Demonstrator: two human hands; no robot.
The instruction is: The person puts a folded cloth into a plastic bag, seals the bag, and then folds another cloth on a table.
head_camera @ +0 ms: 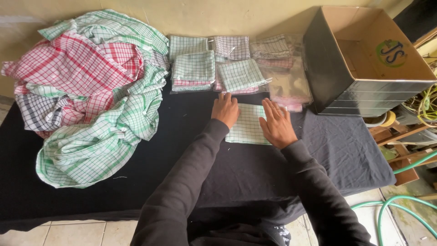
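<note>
— Where's the folded green-checked cloth (247,124)?
— On the black bench (150,159), mid-front, under both hands.
— Their grip?
— Left hand (225,110) and right hand (276,124) lie flat, fingers spread, pressing it, clasping nothing.

Small packing workshop, loose checked cloths (86,95), bagged folded cloths (193,70), open carton (364,59)

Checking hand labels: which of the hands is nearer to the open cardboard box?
Right. The right hand lies flat on the folded cloth's box-side edge; the left hand rests on its far edge from the cardboard box.
</note>
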